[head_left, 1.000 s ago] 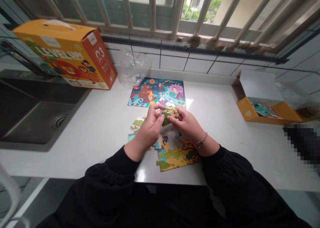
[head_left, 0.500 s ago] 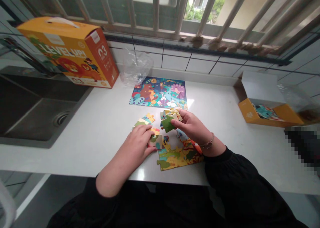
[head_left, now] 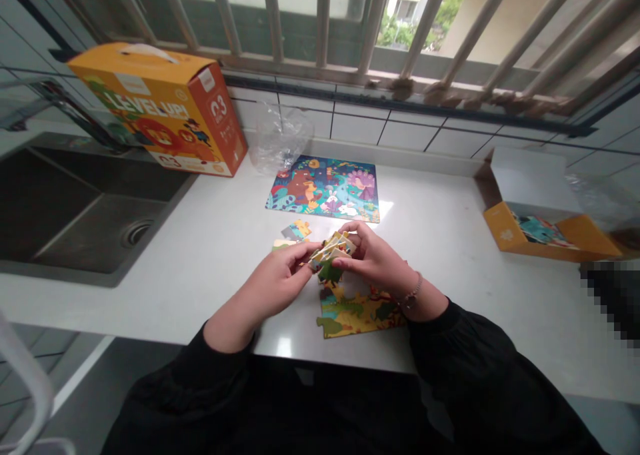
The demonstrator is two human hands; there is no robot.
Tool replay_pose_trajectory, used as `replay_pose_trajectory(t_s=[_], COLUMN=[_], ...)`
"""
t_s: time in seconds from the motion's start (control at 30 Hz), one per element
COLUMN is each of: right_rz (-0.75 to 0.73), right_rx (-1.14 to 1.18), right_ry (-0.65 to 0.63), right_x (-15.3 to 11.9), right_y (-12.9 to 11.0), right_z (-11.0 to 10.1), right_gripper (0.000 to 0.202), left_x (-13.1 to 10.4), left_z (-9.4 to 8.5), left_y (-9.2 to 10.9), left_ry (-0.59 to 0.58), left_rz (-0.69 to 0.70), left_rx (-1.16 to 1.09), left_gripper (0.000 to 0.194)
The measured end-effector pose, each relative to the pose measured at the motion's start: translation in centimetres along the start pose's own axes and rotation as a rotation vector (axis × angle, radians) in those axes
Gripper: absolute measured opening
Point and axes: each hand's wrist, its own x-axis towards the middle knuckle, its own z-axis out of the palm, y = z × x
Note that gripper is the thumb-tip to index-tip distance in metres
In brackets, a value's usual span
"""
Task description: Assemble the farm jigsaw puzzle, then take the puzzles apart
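Note:
Between my two hands is a loose stack of jigsaw puzzle pieces (head_left: 334, 250), fanned and tilted, above the counter. My left hand (head_left: 280, 275) grips its left side, thumb in front and fingers behind. On the right side, my right hand (head_left: 373, 258) pinches the stack between thumb and fingers. Just below lies a partly joined yellow and green puzzle section (head_left: 357, 312), its upper part covered by my hands. A couple of loose puzzle pieces (head_left: 297, 230) rest beyond my left hand. Farther back, a joined dark-blue animal puzzle (head_left: 327, 188) lies flat.
A large orange box (head_left: 165, 108) stands at the back left beside the sink (head_left: 100, 228). Crumpled clear plastic (head_left: 280, 138) sits by the wall. To the right is an opened yellow box (head_left: 530, 232) with puzzle pieces inside. Window bars (head_left: 325, 22) run above the counter (head_left: 435, 215).
My left hand has lifted off the counter, bringing pieces up to the stack in my right hand. Both hands now meet on the stack. The view has shifted slightly.

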Motion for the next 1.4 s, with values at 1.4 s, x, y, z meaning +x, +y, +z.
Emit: replay_pose_trajectory(t_s=[1.4], right_rz=[0.0], right_rx=[-0.267], right_ry=[0.135], right_x=[0.0], right_y=[0.1], right_z=[-0.3], right_gripper=[0.046], left_x=[1.0], left_z=[-0.2], left_y=[-1.5], left_ry=[0.039], left_rz=[0.01], left_rx=[0.348], left_gripper=[0.056])
